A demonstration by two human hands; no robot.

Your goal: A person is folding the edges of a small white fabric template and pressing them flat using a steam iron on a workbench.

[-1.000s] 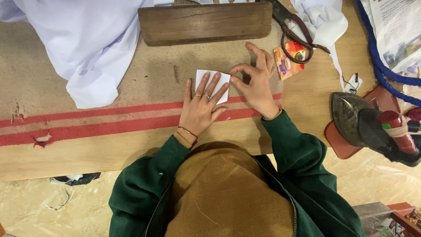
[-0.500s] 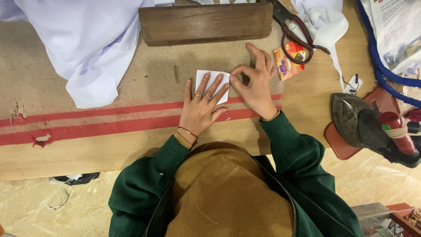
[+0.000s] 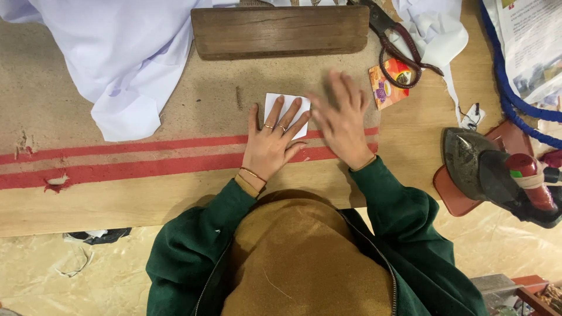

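A small white piece of fabric (image 3: 280,105) lies on the tan padded table (image 3: 175,117), just above two red stripes. My left hand (image 3: 272,140) lies flat on it with fingers spread, pinning it down. My right hand (image 3: 342,120) is blurred, flat and open, just right of the white piece, with nothing in it. Both arms wear dark green sleeves.
A dark wooden block (image 3: 281,30) lies beyond the hands. White cloth (image 3: 117,52) is heaped at the far left. Scissors (image 3: 398,41) and a small colourful packet (image 3: 386,88) sit at the far right. A heavy iron (image 3: 497,172) rests on a red stand at the right.
My right hand has let go of the white piece's right edge, opened flat and is sweeping beside it. My left hand has stayed pressed on the piece.
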